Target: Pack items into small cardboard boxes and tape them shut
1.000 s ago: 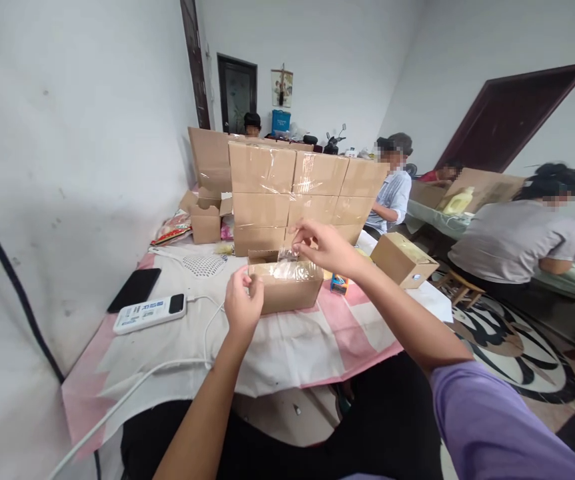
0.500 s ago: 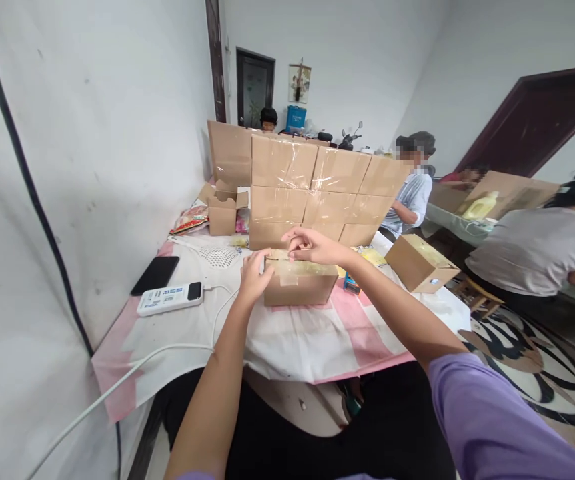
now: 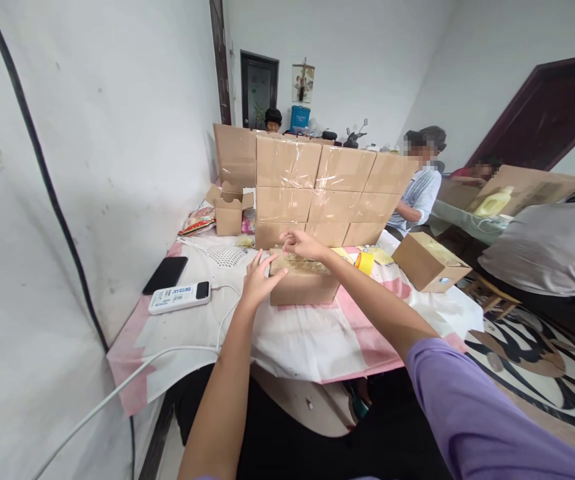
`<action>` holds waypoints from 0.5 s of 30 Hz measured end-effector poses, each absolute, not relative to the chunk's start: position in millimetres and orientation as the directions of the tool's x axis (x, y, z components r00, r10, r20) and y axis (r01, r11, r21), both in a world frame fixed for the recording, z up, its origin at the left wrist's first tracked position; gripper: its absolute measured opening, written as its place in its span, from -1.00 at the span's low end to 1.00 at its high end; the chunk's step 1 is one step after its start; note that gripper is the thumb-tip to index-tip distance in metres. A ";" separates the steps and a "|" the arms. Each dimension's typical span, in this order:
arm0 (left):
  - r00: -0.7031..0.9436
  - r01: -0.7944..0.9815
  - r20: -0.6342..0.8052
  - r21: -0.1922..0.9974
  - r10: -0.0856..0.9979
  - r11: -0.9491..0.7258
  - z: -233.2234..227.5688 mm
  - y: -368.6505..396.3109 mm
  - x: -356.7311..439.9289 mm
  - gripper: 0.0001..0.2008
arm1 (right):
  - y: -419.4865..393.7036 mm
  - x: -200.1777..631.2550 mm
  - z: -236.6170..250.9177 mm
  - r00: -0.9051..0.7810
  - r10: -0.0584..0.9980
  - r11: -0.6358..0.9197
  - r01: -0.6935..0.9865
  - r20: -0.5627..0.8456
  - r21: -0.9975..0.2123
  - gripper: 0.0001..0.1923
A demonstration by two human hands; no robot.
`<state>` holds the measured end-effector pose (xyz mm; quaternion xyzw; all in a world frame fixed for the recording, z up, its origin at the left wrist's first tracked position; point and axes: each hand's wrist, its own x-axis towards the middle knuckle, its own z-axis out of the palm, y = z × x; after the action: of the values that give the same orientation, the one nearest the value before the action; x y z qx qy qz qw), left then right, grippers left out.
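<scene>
On the far left of the table (image 3: pixel 317 347) a black phone (image 3: pixel 165 274) lies by the wall, and just right of it a white power strip (image 3: pixel 180 297) carries a blue-printed label too small for me to read; its white cable (image 3: pixel 117 393) runs off the near edge.

My left hand (image 3: pixel 259 283) comes next, fingers spread wide and gripping nothing, the fingertips (image 3: pixel 276 262) resting against the left end of the small cardboard box (image 3: pixel 303 287) in front of me. That box sits on the pink and white cloth at the middle of the table, its top covered with shiny clear tape. My right hand (image 3: pixel 303 245) lies over the far left corner of the box top, fingers bent and pressing down on the tape; I cannot tell whether anything is pinched between them.

Behind the box a wall of taped cartons (image 3: pixel 317 193) stands stacked, blocking the far side of the table, with an open small carton (image 3: pixel 229 212) to its left. Right of my box lie a yellow tape roll (image 3: pixel 365 262) and another closed box (image 3: pixel 430 262), tilted near the table's right edge. Further right, a person in a grey shirt (image 3: pixel 547 247) sits bent over a second table.
</scene>
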<state>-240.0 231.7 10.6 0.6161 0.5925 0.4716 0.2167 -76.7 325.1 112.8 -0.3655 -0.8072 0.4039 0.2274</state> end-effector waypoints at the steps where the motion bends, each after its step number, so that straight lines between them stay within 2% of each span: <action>1: -0.144 0.508 0.315 0.837 0.938 -0.203 10.4 231.5 -240.0 -0.40 | 325.5 -77.1 111.2 -0.629 0.775 0.402 0.411 0.065 -0.818 -0.66; 5: -0.159 0.446 0.292 0.874 0.943 -0.195 9.1 231.6 -238.5 -0.26 | 325.2 -81.5 105.3 -0.646 0.762 0.411 0.424 0.049 -0.807 -0.64; 9: -0.238 0.361 0.276 0.915 0.931 -0.179 2.7 238.3 -235.9 -0.47 | 326.2 -88.1 101.2 -0.651 0.756 0.446 0.443 0.063 -0.778 -0.67; 11: -0.261 0.342 0.266 0.924 0.928 -0.169 -1.5 242.8 -235.4 -0.50 | 327.7 -89.7 100.8 -0.651 0.755 0.472 0.461 0.074 -0.751 -0.68; 15: -0.273 0.314 0.276 0.931 0.922 -0.186 -5.0 247.2 -235.3 -0.35 | 329.0 -88.8 102.5 -0.656 0.747 0.543 0.513 0.104 -0.665 -0.69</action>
<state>-235.3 247.2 -5.0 0.5365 0.5757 0.5522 0.2753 -88.8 329.0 102.5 -0.3675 -0.8572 0.3054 0.1918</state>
